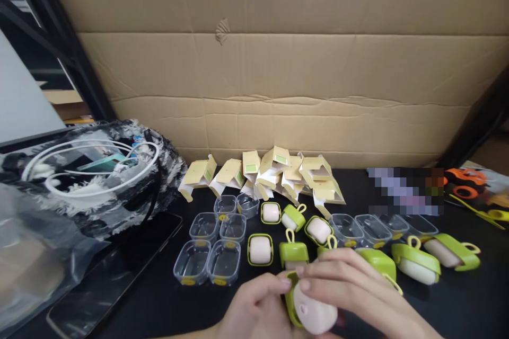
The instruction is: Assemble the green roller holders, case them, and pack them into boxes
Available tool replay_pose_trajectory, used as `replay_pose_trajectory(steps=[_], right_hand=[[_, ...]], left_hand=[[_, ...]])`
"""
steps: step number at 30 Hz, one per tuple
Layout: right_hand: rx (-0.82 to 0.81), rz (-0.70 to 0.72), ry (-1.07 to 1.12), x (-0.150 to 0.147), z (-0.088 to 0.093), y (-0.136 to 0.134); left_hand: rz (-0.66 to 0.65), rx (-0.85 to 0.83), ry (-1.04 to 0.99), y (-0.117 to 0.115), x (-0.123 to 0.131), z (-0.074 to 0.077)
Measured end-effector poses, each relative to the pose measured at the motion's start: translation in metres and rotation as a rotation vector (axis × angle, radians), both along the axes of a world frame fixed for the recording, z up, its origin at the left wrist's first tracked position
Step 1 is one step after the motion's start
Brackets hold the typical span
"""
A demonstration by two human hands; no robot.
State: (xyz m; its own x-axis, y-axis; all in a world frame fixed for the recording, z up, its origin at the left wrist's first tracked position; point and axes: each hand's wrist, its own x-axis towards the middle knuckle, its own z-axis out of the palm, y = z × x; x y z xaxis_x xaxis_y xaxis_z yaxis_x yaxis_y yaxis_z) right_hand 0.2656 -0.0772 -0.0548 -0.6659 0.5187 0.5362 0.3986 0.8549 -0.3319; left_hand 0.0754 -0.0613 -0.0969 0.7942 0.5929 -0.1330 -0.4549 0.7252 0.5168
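Observation:
My left hand (256,304) is closed around a lint roller's green holder (292,302), with the thumb on its upper edge. The fingers of my right hand (358,283) press on the roller's white roll (316,312), whose round end faces me. This roll sits tilted against the holder; its lower side and some fingers are hidden. Just beyond my hands stand more green lint rollers with white rolls, among them an upright one (260,250) and one with a loop (293,252). My right hand partly covers others behind it.
Clear plastic covers (224,262) stand in rows at left, with more clear covers (347,229) at right. Opened cardboard boxes (274,164) lie along the cardboard wall (278,63). A dark phone-like slab (115,275), a plastic bag (32,259) and a white cable (99,193) are at left.

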Motion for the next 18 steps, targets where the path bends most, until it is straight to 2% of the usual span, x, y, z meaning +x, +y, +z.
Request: replay_pose_trajectory(steps=[4,7,11,18], right_hand=[[0.090,-0.053,-0.047,-0.005,-0.002,0.003],[0.095,-0.054,-0.027,-0.011,-0.005,0.002],[0.028,-0.023,-0.022,-0.013,-0.010,0.001],[-0.110,-0.030,-0.056,-0.014,-0.028,0.002]], left_hand=[[0.001,-0.070,0.020,-0.001,0.003,-0.007],[0.008,-0.133,0.023,-0.001,0.006,-0.013],[0.027,-0.216,-0.008,0.002,0.009,-0.021],[0.016,-0.147,-0.015,0.000,0.008,-0.026]])
